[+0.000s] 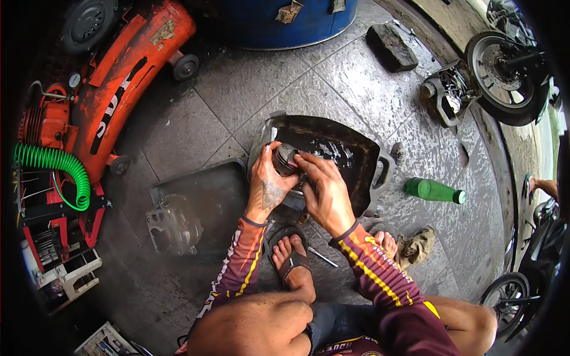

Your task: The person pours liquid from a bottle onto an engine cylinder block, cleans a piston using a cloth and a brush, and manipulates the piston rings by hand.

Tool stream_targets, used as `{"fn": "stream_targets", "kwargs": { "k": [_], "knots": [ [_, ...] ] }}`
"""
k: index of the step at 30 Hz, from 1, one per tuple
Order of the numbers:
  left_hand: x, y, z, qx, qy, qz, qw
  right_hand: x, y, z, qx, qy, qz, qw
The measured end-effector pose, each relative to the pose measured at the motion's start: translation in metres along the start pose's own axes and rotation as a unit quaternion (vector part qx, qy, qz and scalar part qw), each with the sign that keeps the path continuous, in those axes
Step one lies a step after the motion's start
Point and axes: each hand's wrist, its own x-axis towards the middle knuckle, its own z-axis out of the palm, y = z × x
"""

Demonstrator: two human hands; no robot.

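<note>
Tiled floor [255, 89] | piston-like part [286, 159] at frame centre, over black tray [365, 147] | your left hand [268, 183] clamps it; your right hand [326, 188] touches its side, pinch unclear | seemingly hand-working it; next needs steady hold

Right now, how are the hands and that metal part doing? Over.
Left hand holding round metal part. Right hand at its edge, fingers touching. Part above dark tray. Nothing seen in the way.

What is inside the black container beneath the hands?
The black container shows a dark interior with bright, wet-looking glints. The left hand, right hand and metal part hide its lower-left area; anything there cannot be seen.
</note>
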Motion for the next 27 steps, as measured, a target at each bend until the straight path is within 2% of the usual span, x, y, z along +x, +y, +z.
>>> {"fn": "stream_targets", "kwargs": {
  "k": [3, 6, 7, 8, 9, 11, 14, 17, 19, 22, 23, 27],
  "knots": [
    [-0.003, -0.005, 0.007, -0.010, 0.019, 0.015, 1.000, -0.005, -0.006, 0.007, -0.005, 0.003, 0.021, 1.000],
    [-0.006, 0.003, 0.013, 0.047, 0.031, 0.094, 0.994, 0.020, -0.014, 0.003, 0.100, -0.052, 0.153, 0.982],
    [-0.004, -0.001, 0.014, 0.048, 0.032, 0.096, 0.994, 0.017, -0.012, 0.005, 0.101, -0.050, 0.151, 0.982],
    [-0.002, -0.010, 0.016, -0.032, 0.037, 0.044, 0.998, 0.009, -0.010, 0.009, 0.057, -0.031, 0.090, 0.994],
    [-0.002, 0.000, 0.010, -0.038, 0.033, 0.039, 0.998, 0.000, -0.010, 0.011, 0.013, -0.014, 0.032, 0.999],
    [-0.001, 0.011, 0.002, -0.043, 0.031, 0.033, 0.998, -0.004, -0.013, 0.009, 0.019, -0.026, 0.043, 0.999],
    [-0.007, 0.005, 0.004, 0.041, 0.006, 0.114, 0.993, 0.009, -0.006, 0.010, 0.062, -0.011, 0.050, 0.997],
    [-0.004, 0.008, -0.002, -0.035, 0.015, 0.108, 0.993, -0.002, -0.012, 0.006, 0.058, -0.008, 0.035, 0.998],
    [-0.003, 0.011, -0.008, 0.011, 0.019, 0.078, 0.997, -0.022, -0.021, 0.009, 0.013, -0.010, 0.059, 0.998],
    [-0.008, 0.014, -0.004, 0.037, -0.007, 0.116, 0.992, -0.001, -0.008, 0.014, 0.062, -0.001, 0.075, 0.995],
    [-0.009, 0.020, -0.002, 0.039, -0.013, 0.091, 0.995, 0.007, -0.006, 0.014, 0.069, -0.002, 0.080, 0.994],
    [0.003, 0.021, -0.011, 0.019, 0.013, 0.095, 0.995, -0.015, -0.029, 0.008, 0.050, -0.005, 0.055, 0.997]
  ]
}}
